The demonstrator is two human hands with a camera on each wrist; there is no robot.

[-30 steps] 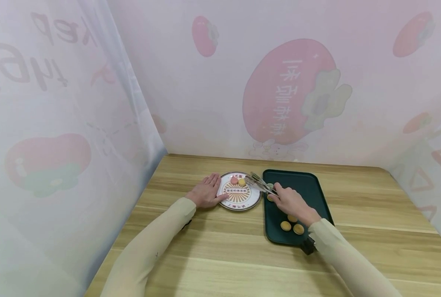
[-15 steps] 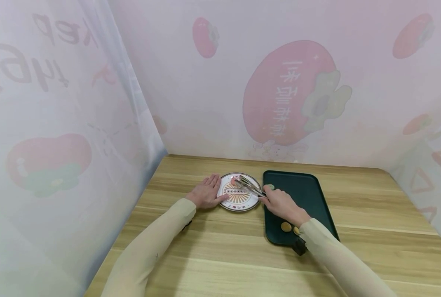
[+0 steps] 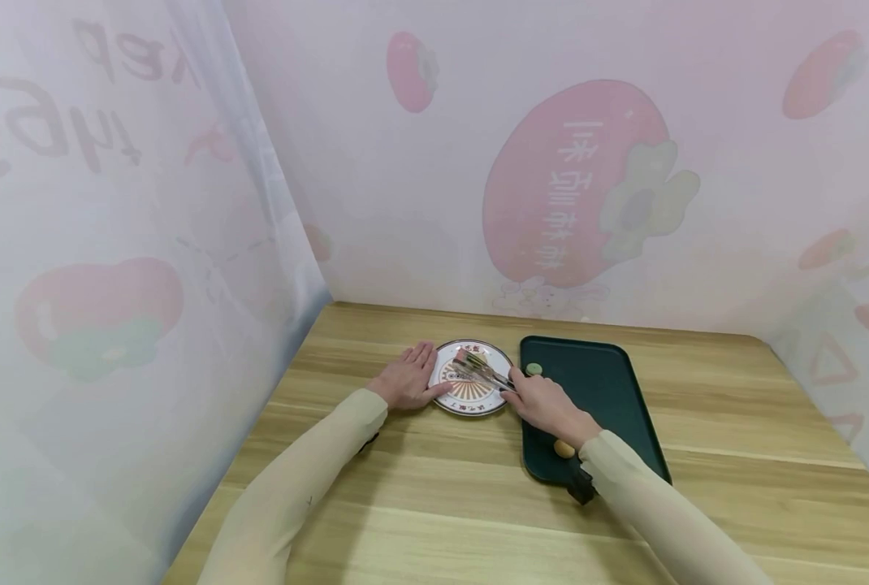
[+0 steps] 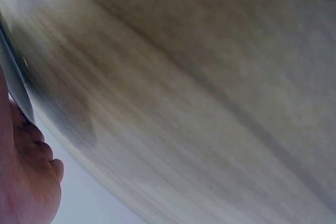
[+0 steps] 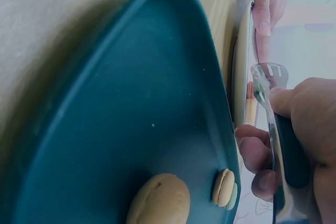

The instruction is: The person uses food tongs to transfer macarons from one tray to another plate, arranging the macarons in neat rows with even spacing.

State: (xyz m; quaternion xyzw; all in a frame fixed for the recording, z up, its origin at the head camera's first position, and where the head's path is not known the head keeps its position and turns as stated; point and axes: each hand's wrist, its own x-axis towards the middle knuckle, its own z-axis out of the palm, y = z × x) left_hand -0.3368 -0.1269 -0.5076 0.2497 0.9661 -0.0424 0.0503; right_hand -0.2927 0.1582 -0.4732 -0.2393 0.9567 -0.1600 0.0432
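My right hand (image 3: 547,404) grips metal tongs (image 3: 484,372), which reach left over the white patterned plate (image 3: 471,406). In the right wrist view, the tongs' tips are close to a pink macaron (image 5: 250,89) and a yellow macaron (image 5: 251,110) on the plate; I cannot tell whether anything is between the tips. From above, the tongs mostly cover these macarons. At the plate's left rim rests my left hand (image 3: 407,382), fingers straight and thumb over the edge. In the left wrist view only part of this hand (image 4: 34,177) shows, beside the plate's edge (image 4: 18,85).
Right of the plate lies a dark green tray (image 3: 595,366). A green macaron (image 3: 533,369) sits near its left edge, and a tan macaron (image 3: 564,448) lies lower down, partly behind the right arm. A patterned curtain (image 3: 376,203) stands behind the wooden table (image 3: 420,504).
My right hand has moved left with the tongs, bringing their tips from the plate's right side over its middle. The left hand has stayed at the rim.
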